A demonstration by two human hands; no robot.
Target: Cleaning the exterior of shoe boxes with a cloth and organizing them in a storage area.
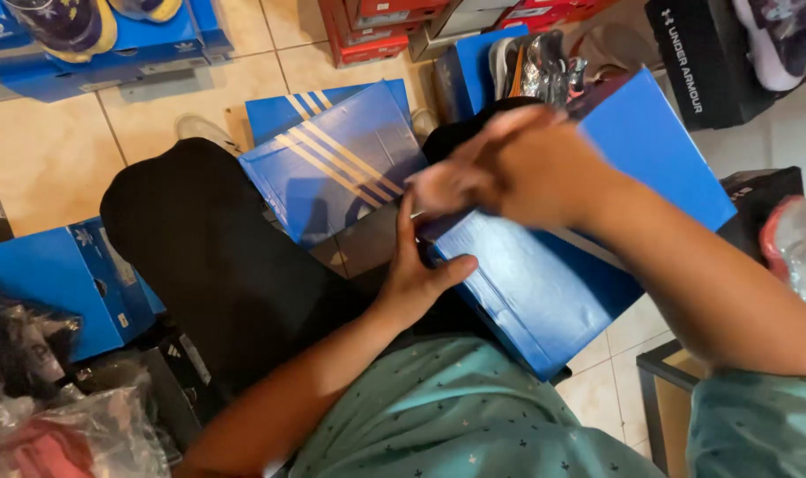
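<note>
On your lap sits the blue shoebox [544,292], so keep it braced there. Your left hand [418,274] grips its near corner, thumb pressed on the side. Your right hand [500,164], blurred, curls over the far top edge, though I can't tell how tight. Beyond lies the striped lid [332,164].

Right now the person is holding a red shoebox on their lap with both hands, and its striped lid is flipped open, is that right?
Not quite: the shoebox is blue, not red. The head view shows the left hand and right hand on it, with the striped lid open. Red boxes lie on the floor farther away.
</note>
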